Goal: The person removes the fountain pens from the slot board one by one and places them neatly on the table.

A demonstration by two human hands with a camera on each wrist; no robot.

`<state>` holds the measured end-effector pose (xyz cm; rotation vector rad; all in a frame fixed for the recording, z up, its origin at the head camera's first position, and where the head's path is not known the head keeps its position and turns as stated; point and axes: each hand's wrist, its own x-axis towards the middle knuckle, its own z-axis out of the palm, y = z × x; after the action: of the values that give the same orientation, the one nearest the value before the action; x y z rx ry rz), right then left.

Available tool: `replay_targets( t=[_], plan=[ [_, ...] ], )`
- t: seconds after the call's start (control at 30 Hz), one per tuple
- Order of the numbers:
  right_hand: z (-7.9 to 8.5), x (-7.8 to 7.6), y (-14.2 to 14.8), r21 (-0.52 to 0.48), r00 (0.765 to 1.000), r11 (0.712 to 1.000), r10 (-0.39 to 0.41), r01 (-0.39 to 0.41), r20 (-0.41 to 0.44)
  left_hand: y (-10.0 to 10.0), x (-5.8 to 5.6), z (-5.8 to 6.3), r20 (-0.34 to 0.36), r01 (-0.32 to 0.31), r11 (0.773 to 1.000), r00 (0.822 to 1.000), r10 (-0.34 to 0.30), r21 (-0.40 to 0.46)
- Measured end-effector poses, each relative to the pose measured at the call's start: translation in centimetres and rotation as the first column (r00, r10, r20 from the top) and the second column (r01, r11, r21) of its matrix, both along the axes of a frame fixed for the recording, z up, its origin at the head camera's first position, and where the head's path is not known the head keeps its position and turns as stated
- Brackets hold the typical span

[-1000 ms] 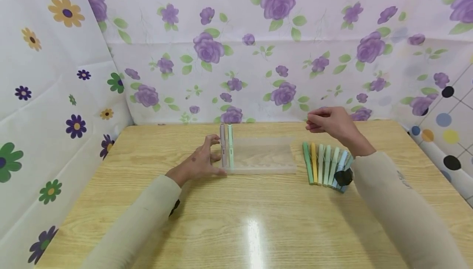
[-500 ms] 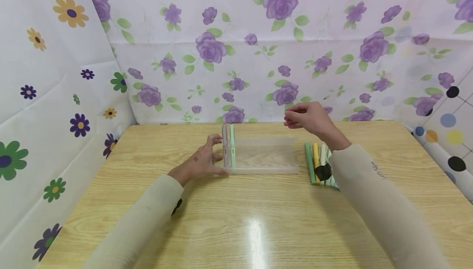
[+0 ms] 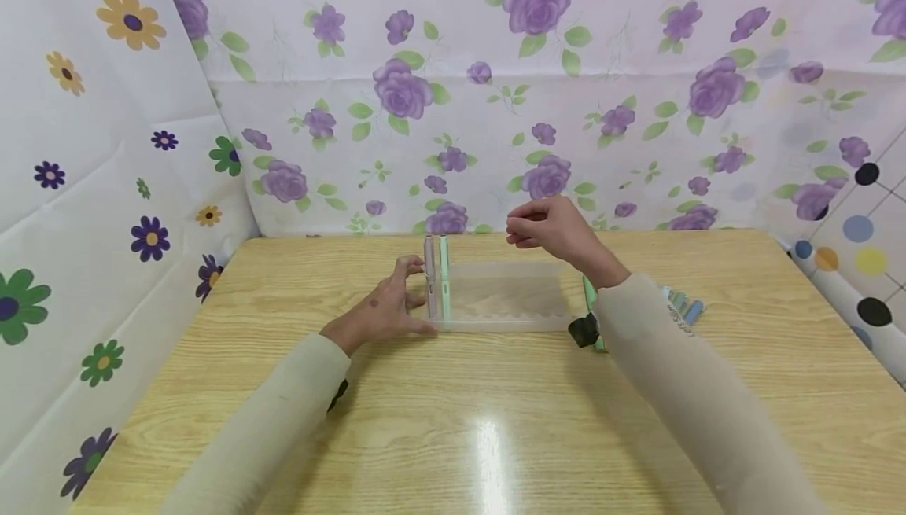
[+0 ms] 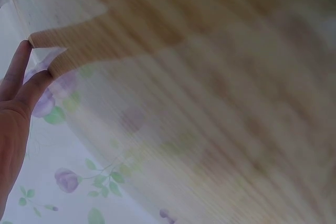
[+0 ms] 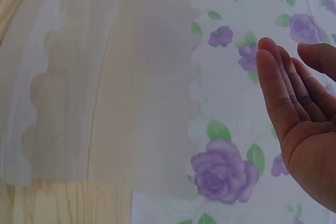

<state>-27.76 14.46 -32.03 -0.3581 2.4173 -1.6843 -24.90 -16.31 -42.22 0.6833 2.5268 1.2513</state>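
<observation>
A clear, scallop-notched pen rack (image 3: 506, 295) stands at the middle of the table. Two capped pens sit side by side in its left end, a mauve pen (image 3: 429, 287) and a mint green pen (image 3: 445, 287). My left hand (image 3: 385, 307) grips that end, thumb along the front edge and fingers at the back. Above the rack's right half hovers my right hand (image 3: 555, 232), with nothing visible in it. The right wrist view shows its fingers (image 5: 275, 87) straight and the thumb apart, beside the translucent panel.
Several pens lie on the wooden table (image 3: 396, 436) right of the rack, mostly hidden by the right sleeve (image 3: 679, 373). A green pen (image 3: 589, 293) and a blue pen (image 3: 694, 312) show past it. Flowered cloth (image 3: 481, 106) hangs behind the table.
My right hand has moved left from above the loose pens to over the rack, and its sleeve now covers most of those pens. The left hand keeps its place.
</observation>
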Motion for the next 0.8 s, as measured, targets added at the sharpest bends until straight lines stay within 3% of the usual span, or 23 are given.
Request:
replay_targets(
  t=[0.8],
  plan=[
    [-1.4,-0.3,-6.2,0.088,0.997,0.995,0.059,-0.055,-0.043,-0.1,-0.1,0.0,-0.012,-0.011,1.0,1.0,0.011,0.001]
  ],
)
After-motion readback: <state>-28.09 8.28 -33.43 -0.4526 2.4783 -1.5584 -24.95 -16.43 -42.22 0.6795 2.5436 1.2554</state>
